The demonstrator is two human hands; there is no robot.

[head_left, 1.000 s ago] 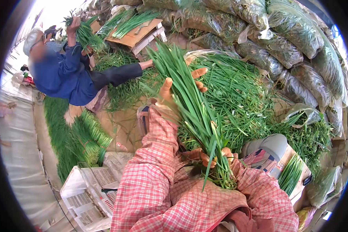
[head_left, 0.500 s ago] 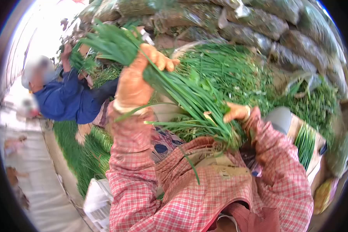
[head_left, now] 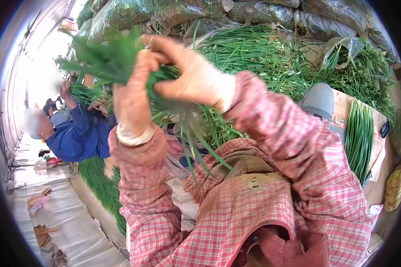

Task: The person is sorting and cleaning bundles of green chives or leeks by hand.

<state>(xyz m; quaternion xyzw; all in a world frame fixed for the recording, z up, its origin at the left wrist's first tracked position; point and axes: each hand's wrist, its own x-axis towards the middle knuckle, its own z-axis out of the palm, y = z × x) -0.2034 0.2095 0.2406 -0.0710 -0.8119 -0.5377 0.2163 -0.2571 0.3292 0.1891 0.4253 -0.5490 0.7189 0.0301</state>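
Note:
A bunch of green chives (head_left: 104, 60) is raised at chest height, its leaf ends fanned to the left and blurred. My left hand (head_left: 136, 93), in an orange-tan glove, grips the bunch from the near side. My right hand (head_left: 187, 73), gloved alike, is curled over the same bunch just to the right, thumb below and fingers above, close to the left fingers. A few loose chive leaves (head_left: 191, 149) hang down beneath the hands. The bunch's middle is partly covered by both hands.
A large heap of chives (head_left: 249, 53) lies ahead, with stuffed plastic sacks (head_left: 187, 13) behind. On the right, a neat chive bundle (head_left: 359, 133) rests on a board beside a grey shoe (head_left: 318, 100). A co-worker in blue (head_left: 78, 138) sits left, near more chives (head_left: 96, 178).
My right hand has moved up and left from the root end to the middle of the bunch, beside my left hand. The bunch's root end has swung out of sight. The view has shifted slightly.

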